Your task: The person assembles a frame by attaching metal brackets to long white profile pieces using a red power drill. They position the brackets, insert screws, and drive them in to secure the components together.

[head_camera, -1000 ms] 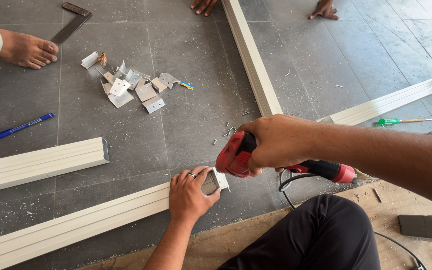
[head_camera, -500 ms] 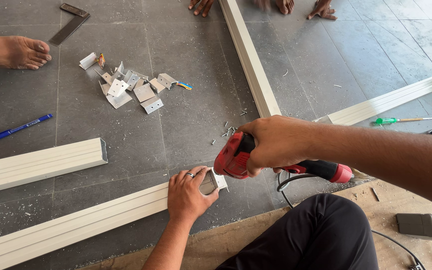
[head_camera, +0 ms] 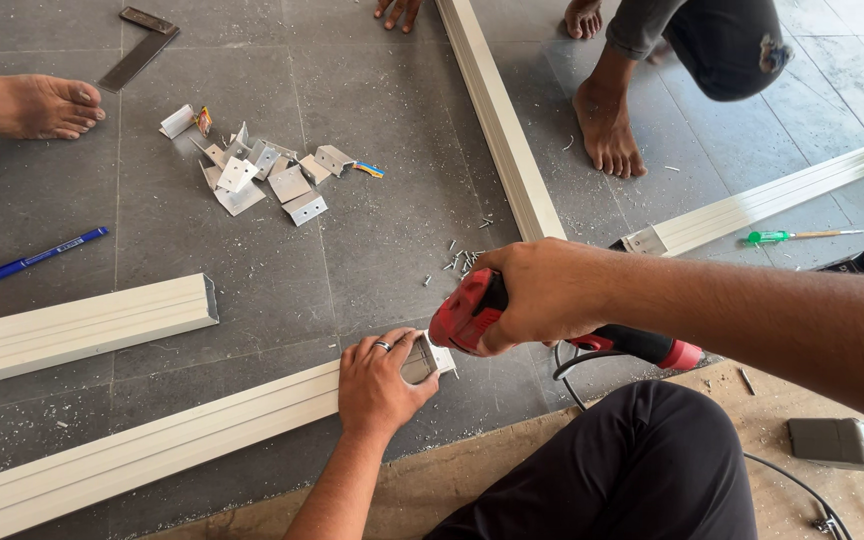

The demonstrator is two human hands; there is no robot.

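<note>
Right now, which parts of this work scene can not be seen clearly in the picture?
Head view:
- Tip of the red power drill: hidden by the right hand.
- End of the long cream aluminium profile: partly covered by the left hand.
- Small loose screws on the grey floor: too small to count.
- Other people: cut off by the top edge.

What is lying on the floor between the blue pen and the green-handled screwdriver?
In the head view, between the blue pen and the green-handled screwdriver lie a scatter of small screws and a long cream-coloured frame bar crossing the grey floor.
</note>
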